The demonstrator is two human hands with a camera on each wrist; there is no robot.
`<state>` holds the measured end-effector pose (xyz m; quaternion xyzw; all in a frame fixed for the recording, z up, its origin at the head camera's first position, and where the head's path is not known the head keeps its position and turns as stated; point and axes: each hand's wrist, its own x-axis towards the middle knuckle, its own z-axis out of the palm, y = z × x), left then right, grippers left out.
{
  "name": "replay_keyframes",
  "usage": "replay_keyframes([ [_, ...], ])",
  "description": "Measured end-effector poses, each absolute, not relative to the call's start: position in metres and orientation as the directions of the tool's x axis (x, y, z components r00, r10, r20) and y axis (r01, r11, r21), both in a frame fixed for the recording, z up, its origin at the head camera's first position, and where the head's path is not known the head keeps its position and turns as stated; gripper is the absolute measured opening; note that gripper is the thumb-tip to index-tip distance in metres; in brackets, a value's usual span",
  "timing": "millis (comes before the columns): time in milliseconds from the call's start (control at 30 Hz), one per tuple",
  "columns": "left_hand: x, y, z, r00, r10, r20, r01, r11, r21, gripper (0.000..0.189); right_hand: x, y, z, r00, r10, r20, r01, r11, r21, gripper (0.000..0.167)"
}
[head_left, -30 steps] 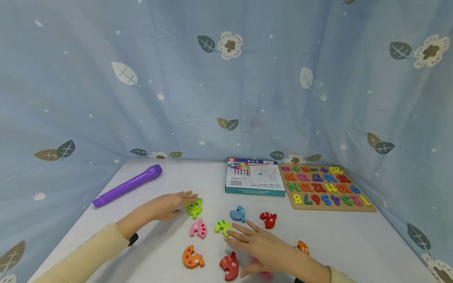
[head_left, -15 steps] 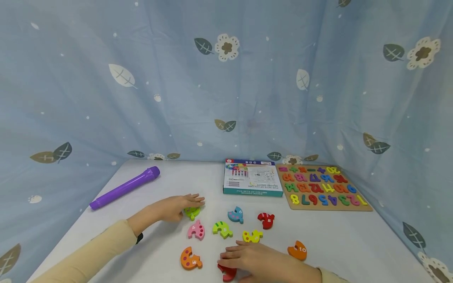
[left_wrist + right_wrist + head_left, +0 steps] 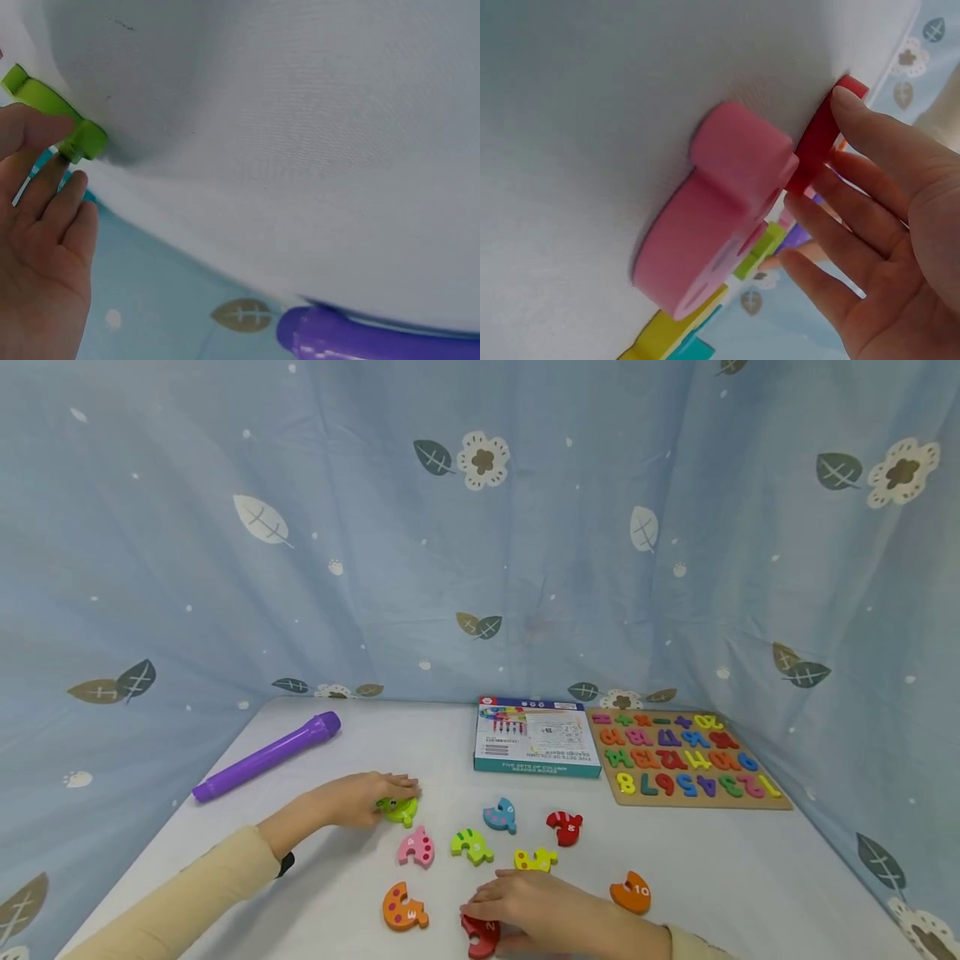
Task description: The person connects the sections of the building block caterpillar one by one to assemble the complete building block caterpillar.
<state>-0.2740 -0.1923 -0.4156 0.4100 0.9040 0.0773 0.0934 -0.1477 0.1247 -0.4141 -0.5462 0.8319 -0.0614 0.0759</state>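
the left hand [image 3: 367, 799] pinches the green smiling-head puzzle piece [image 3: 402, 811] on the white counter [image 3: 697, 852], just behind the pink number 4 piece [image 3: 424, 843]. the right hand [image 3: 543, 906] grips the red number 2 piece [image 3: 486, 932] by its edges – right of the orange number 3 piece [image 3: 395, 912] – with a thick pink piece [image 3: 690, 232] just beside it in the right wrist view.
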Motion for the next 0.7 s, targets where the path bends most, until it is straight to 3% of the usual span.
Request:
replay_keyframes([
  [367, -0.275, -0.209, -0.411, -0.64, 0.763, -0.092, 0.733, 0.642, 0.223, 0.052, -0.149, 0.12, -0.413, -0.433, -0.895, -0.108, -0.853, 0.445, -0.274, 0.048],
  [700, -0.273, -0.222, -0.417, -0.666, 0.745, -0.045, 0.71, 0.651, 0.269, 0.058, -0.156, 0.118, -0.408, -0.44, -0.896, -0.062, -0.856, 0.439, -0.274, 0.044],
])
